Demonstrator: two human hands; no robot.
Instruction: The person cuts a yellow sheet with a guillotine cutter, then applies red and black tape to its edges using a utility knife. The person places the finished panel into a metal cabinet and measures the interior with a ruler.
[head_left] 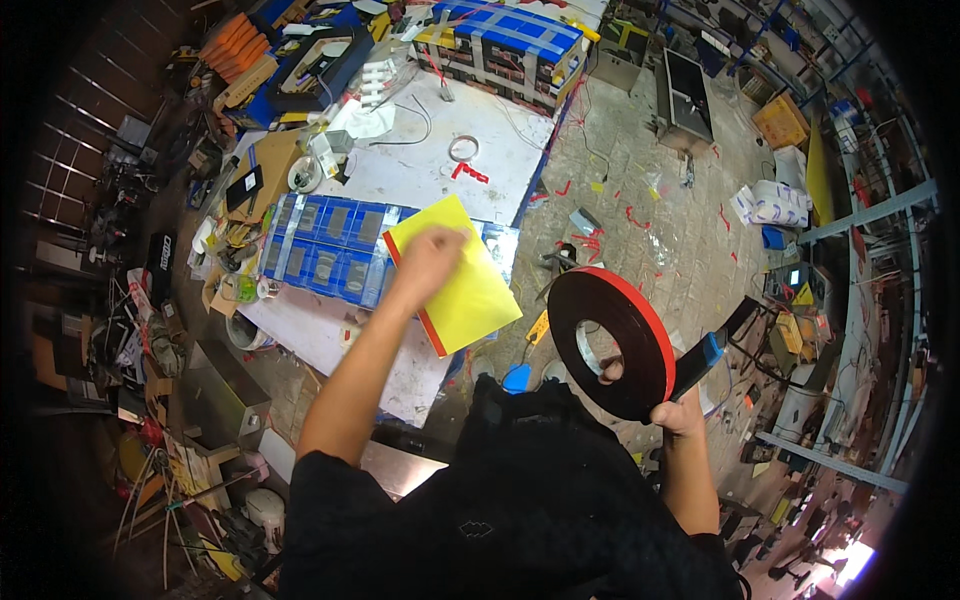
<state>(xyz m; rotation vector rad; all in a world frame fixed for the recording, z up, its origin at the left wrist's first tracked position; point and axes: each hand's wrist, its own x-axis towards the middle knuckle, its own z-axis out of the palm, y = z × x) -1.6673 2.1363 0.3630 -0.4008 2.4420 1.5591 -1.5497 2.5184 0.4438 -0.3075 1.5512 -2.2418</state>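
Note:
A yellow sheet point(470, 300) with a red strip point(432, 335) along its left edge lies slanted over the right end of a blue-wrapped battery pack point(330, 232). My left hand point(435, 258) is on the sheet, its fingers curled and slightly blurred; anything inside them is hidden. At the right, my right hand point(683, 412) grips a big roll of tape point(648, 345), dark-sided with a red outer face; fingertips show through its core. Beside the roll sticks out a black piece with a blue part point(712, 350), whose kind I cannot make out.
The white tabletop point(430, 165) carries a small tape ring point(463, 148) and red scraps point(470, 174). A larger blue-topped battery pack point(500, 55) stands at the far end. Cluttered boxes and tools line the left. Tools and scraps litter the floor point(640, 190); metal shelving point(870, 215) stands right.

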